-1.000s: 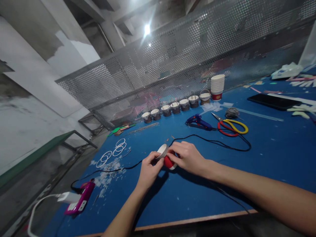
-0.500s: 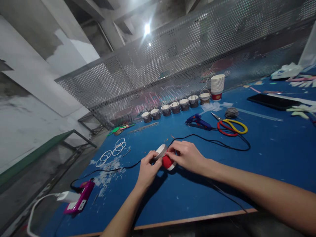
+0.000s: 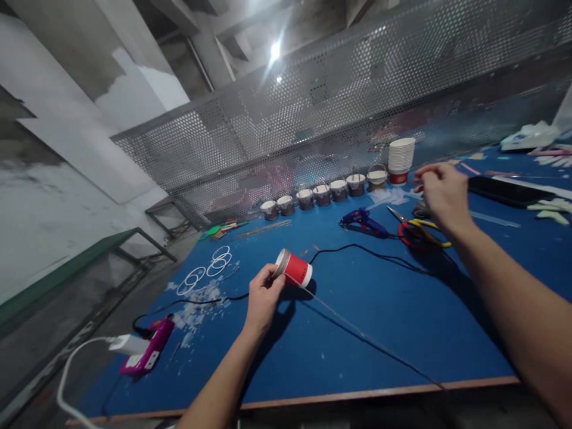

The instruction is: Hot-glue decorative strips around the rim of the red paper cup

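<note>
My left hand (image 3: 263, 295) is closed on a red paper cup (image 3: 298, 271) that lies tilted on its side, its mouth towards the left. Grey yarn is wound round the cup near the rim, and a loose yarn strand (image 3: 357, 332) runs from it across the table to the front edge. Over on the right, my right hand (image 3: 442, 193) is raised with bent fingers apart, and nothing shows in them. Beneath and beside it are scissors with red and yellow handles (image 3: 431, 225) and a ball of grey yarn (image 3: 420, 208), partly hidden by the hand.
A blue glue gun (image 3: 364, 223) lies mid-table, its black cord crossing to a purple power strip (image 3: 149, 351). Several yarn-wrapped cups (image 3: 322, 195) line the back beside a cup stack (image 3: 401, 159). White rings (image 3: 218, 261) lie left; a black phone (image 3: 509, 190) lies right.
My right hand has let go of the cup and moved up and right, towards the scissors and yarn ball. The cup, still in my left hand, has turned more onto its side.
</note>
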Available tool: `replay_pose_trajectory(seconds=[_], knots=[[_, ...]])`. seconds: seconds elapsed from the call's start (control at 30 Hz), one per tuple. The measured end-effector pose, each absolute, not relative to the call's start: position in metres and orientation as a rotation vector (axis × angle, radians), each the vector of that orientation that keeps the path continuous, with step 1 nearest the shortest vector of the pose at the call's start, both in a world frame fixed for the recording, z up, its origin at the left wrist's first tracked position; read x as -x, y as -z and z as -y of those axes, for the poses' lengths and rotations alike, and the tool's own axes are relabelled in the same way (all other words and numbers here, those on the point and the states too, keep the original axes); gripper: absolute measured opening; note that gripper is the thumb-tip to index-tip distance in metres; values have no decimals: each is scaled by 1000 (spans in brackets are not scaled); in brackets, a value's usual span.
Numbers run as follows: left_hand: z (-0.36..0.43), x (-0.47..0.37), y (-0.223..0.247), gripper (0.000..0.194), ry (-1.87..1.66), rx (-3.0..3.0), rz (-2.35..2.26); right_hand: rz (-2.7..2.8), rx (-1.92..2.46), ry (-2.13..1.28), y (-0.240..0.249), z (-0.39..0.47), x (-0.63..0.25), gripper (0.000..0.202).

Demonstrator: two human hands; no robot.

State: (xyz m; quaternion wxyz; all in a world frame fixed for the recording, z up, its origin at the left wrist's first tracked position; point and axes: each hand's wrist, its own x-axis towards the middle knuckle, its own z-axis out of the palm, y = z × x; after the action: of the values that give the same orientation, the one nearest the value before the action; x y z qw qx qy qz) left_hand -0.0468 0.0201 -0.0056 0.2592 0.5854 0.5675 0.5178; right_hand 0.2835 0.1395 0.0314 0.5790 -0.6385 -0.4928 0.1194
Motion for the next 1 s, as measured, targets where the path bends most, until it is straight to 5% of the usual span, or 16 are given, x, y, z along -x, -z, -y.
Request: replay_pose_trajectory(seconds=[0.23, 0.53, 1.0], knots=[[-20, 41, 2, 10, -1367, -1512, -1526, 1712, 1615, -589, 4, -161, -261, 11], [-21, 39, 7, 10, -1312, -1476, -1497, 1761, 1802, -459, 40, -170, -236, 34], [-20, 42, 7, 9, -1277, -1436, -1435, 1756, 1439, -476, 27, -143, -214, 3]])
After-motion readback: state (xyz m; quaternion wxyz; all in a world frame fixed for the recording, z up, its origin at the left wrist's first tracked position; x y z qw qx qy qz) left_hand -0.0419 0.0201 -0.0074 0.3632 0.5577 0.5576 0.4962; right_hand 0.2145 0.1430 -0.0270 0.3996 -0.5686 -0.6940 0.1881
